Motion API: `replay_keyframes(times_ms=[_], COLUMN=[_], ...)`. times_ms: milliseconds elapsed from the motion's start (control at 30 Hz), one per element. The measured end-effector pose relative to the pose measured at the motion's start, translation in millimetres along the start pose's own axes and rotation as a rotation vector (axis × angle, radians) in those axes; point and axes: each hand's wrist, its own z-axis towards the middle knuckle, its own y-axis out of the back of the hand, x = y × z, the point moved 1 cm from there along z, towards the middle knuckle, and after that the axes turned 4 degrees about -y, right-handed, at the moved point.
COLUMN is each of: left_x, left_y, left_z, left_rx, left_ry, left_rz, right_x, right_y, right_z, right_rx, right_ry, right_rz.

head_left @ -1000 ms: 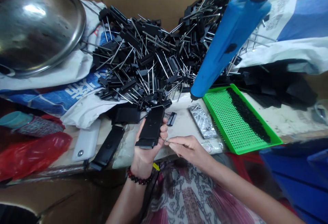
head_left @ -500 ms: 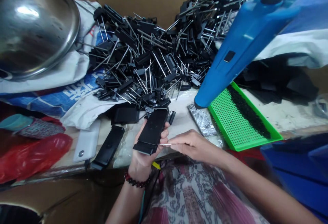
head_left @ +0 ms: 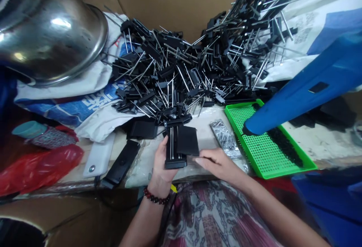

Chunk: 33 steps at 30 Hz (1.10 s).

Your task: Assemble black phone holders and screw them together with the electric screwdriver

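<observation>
1. Left grip: clenched, palm up, closed round a black plastic holder, which carries two steel pins running lengthwise

2. A flat black plate lies against the holder's right side, above the left grip and just beside the right grip

3. Right grip: thumb and forefinger pinched together at the plate's lower right corner; whether they hold anything thin cannot be told

4. Beyond both grips: a heap of pinned black parts on the tabletop

5. Right of the right grip: a foil packet and a green perforated tray

6. Left of the left grip: a black bar

7. Handling: keep the holder level across the palm, so that the pins stay seated and the plate stays square against it
</observation>
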Motion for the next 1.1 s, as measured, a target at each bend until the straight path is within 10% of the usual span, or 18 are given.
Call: replay_keyframes(times_ms=[367, 667, 1100], left_x=[-18.1, -2.9, 8.4], left_y=[9.5, 17.4, 28.7], left_z=[-8.1, -12.3, -19.6], left_rx=[0.155, 0.197, 0.155], left_ry=[-0.103, 0.011, 0.065], left_rz=[0.022, 0.06, 0.147], right_x=[-33.5, -31.2, -32.2], right_y=[3.5, -0.2, -5.3], right_z=[2.4, 8.1, 8.6], right_rx=[-0.097, -0.236, -0.156], right_ry=[-0.11, 0.172, 0.137], right_rz=[-0.8, -0.836, -0.822])
